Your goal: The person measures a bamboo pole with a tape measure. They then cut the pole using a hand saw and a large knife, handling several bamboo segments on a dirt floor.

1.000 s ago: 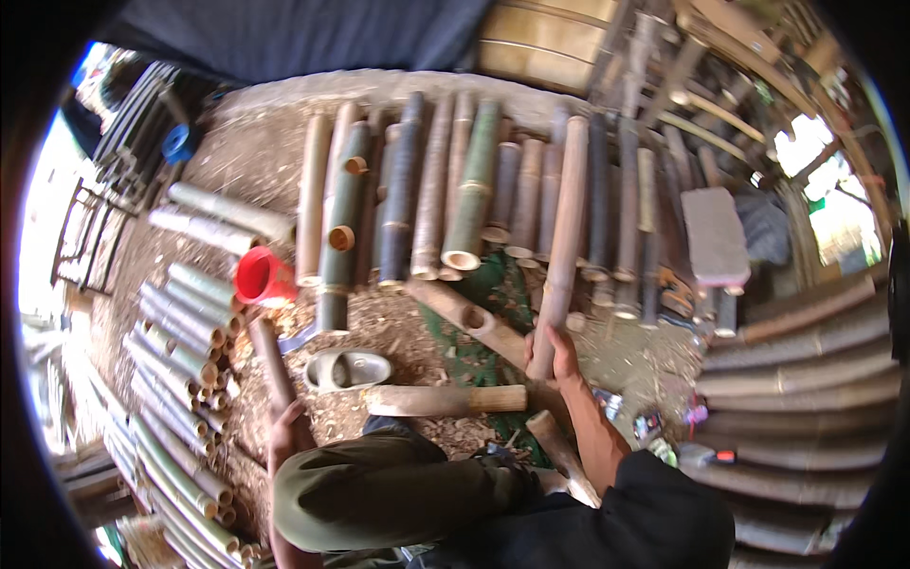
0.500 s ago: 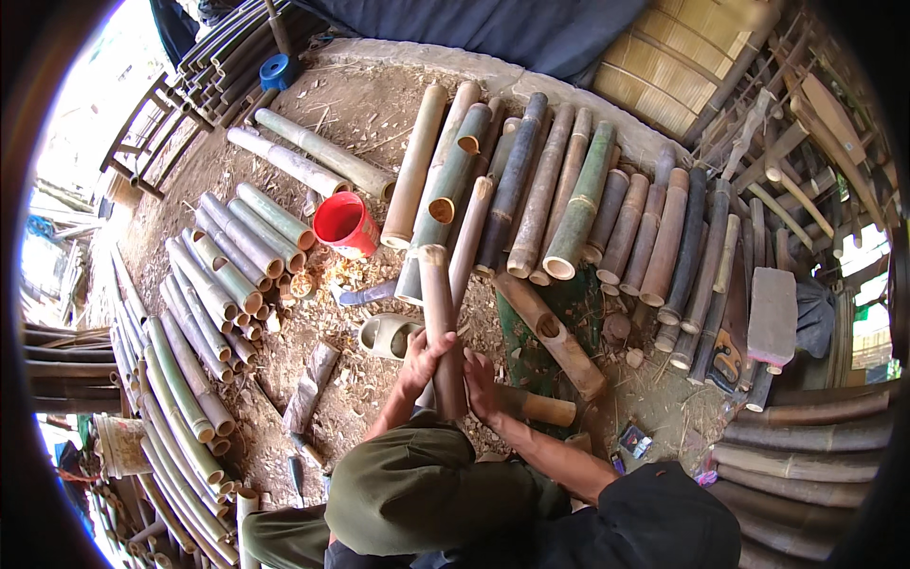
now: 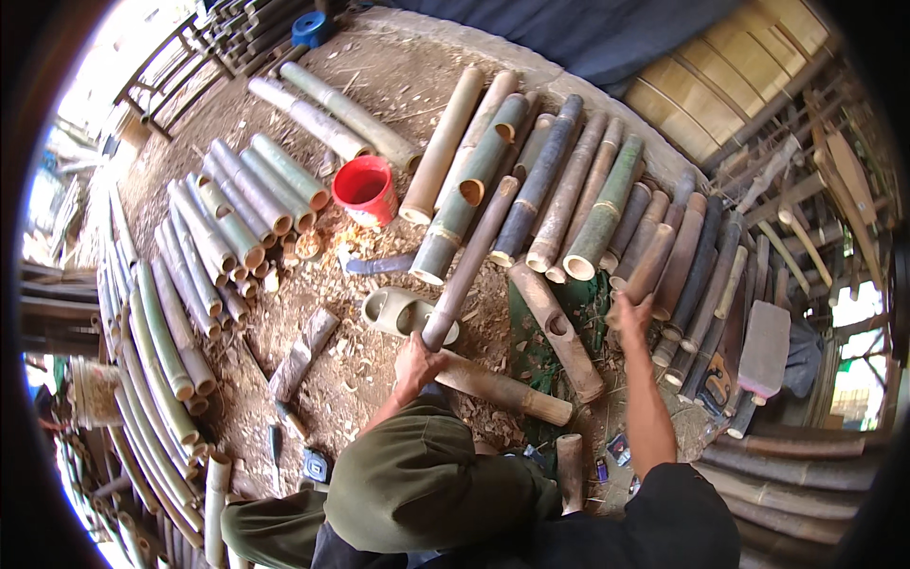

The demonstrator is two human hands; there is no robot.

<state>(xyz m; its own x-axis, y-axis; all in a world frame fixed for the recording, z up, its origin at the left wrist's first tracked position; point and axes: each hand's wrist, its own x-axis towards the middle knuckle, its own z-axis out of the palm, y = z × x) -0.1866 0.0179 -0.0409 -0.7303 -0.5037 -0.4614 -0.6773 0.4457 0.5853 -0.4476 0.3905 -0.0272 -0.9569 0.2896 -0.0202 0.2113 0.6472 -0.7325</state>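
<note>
My left hand (image 3: 417,368) is closed around the near end of a long, slim brown bamboo tube (image 3: 474,256), which slants away over the wood chips. Off to the right, my right hand (image 3: 629,321) is wrapped round the near end of a shorter brown bamboo tube (image 3: 652,262), at the row of tubes there; whether it rests on them I cannot tell. Just beyond my left hand lies a pale sandal-like piece (image 3: 387,309), partly covered by the slim tube. A bamboo length (image 3: 502,387) lies between my hands, and one with an oval cut-out (image 3: 557,325) sits beyond it.
A red bucket (image 3: 366,193) stands ahead, near a dark blade (image 3: 379,265). Bamboo tubes (image 3: 204,237) are stacked on the left, more (image 3: 550,180) lie ahead. A saw (image 3: 718,384) and a grey block (image 3: 764,351) are at right; a tape measure (image 3: 316,465) is near my leg.
My hands have parted: the right swung far right with a brown tube. The left, earlier on the thick tube between both hands, now grips the slim one. The view has shifted slightly.
</note>
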